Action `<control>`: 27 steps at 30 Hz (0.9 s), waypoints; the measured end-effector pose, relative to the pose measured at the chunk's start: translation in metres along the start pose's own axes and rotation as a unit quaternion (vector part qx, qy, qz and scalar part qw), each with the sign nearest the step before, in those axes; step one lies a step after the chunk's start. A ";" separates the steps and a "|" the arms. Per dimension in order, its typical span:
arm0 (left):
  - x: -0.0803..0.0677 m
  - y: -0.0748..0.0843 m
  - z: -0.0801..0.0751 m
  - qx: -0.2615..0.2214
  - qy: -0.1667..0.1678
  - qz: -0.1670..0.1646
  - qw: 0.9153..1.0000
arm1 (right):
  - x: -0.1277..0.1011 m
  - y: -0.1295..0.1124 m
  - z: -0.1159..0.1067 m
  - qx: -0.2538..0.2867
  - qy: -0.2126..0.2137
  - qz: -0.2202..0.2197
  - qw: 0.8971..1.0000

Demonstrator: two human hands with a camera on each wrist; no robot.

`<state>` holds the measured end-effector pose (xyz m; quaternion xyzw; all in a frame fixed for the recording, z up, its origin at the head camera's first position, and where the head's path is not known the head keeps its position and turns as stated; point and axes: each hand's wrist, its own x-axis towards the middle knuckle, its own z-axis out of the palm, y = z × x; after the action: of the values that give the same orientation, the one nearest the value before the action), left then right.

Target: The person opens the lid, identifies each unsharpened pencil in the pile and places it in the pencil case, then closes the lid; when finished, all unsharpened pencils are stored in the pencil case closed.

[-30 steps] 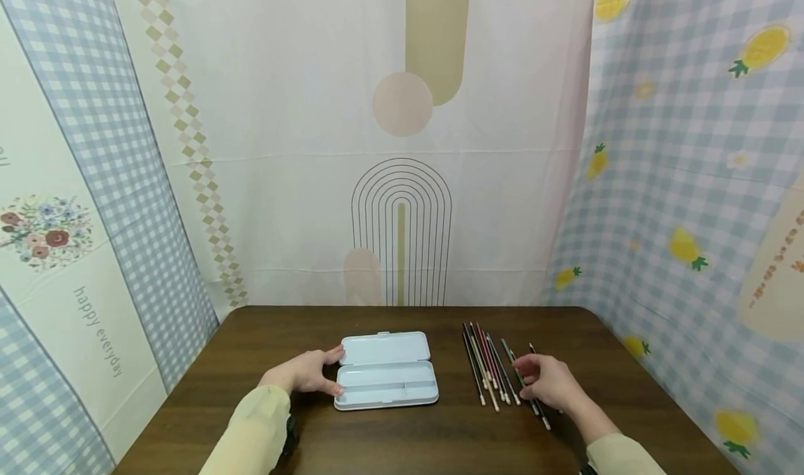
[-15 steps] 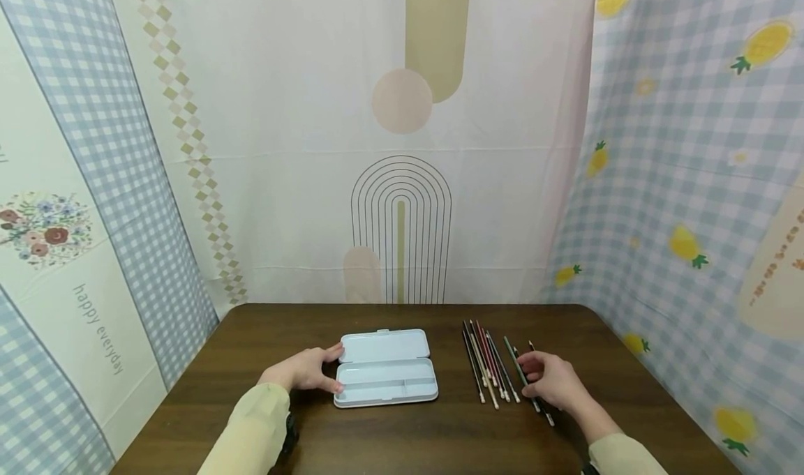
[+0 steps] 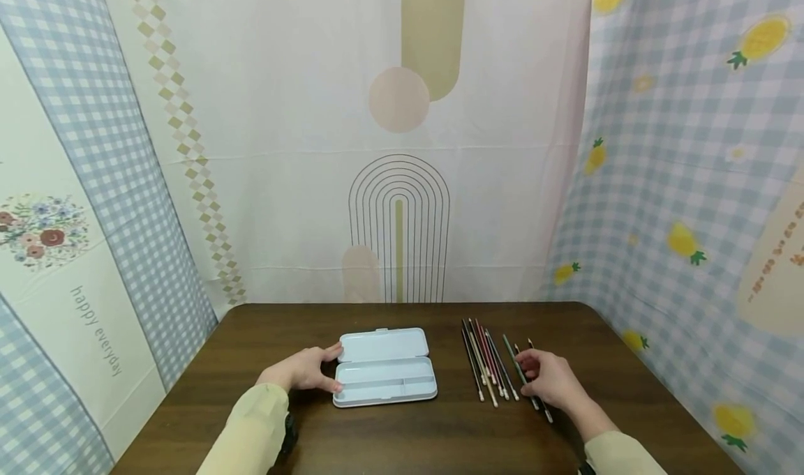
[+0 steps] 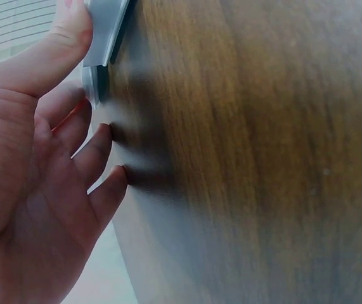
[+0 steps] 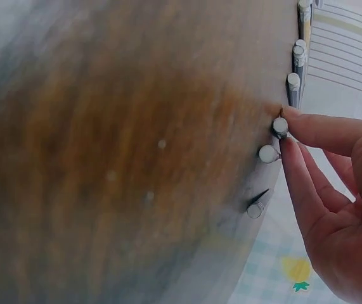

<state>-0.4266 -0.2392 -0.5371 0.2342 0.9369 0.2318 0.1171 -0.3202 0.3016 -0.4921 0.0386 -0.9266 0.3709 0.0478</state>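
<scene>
A pale blue pencil case [image 3: 384,367] lies open on the brown table [image 3: 408,433], lid folded back. My left hand [image 3: 313,370] rests at its left end, thumb [image 4: 73,31] on the lid's edge [image 4: 104,28], fingers straight beside the tray. To the right lies a row of several pencils [image 3: 485,360]. My right hand [image 3: 537,379] is over the row's right side. In the right wrist view its thumb and forefinger [image 5: 295,158] pinch the capped end of one pencil [image 5: 280,126], with other pencil ends [image 5: 267,153] next to it.
Patterned cloth walls [image 3: 402,147] close in the table at the back and on both sides. Bare tabletop shows in front of the case and between the case and the pencils. The table's right edge [image 3: 634,363] runs close to my right hand.
My right hand has slid slightly to the right and toward me along the pencils. The left hand and the case have stayed put.
</scene>
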 end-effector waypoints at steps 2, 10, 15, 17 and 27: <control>0.003 -0.006 0.001 0.001 -0.003 0.002 1.000 | 0.000 -0.001 0.000 0.003 0.001 -0.002 1.000; 0.014 -0.021 0.007 -0.038 0.000 0.002 0.999 | 0.001 -0.002 0.000 -0.007 0.000 0.004 1.000; 0.013 -0.021 0.009 -0.043 0.005 -0.003 0.999 | 0.001 -0.001 0.000 -0.010 0.001 0.004 1.000; 0.013 -0.021 0.009 -0.043 0.007 -0.004 0.999 | 0.000 -0.001 0.000 -0.010 0.001 0.003 1.000; -0.003 0.004 0.000 -0.035 0.008 -0.017 0.999 | 0.000 0.001 0.000 -0.008 0.007 -0.001 1.000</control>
<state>-0.4225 -0.2372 -0.5349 0.2125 0.9328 0.2646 0.1213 -0.3203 0.3021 -0.4929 0.0360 -0.9292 0.3636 0.0550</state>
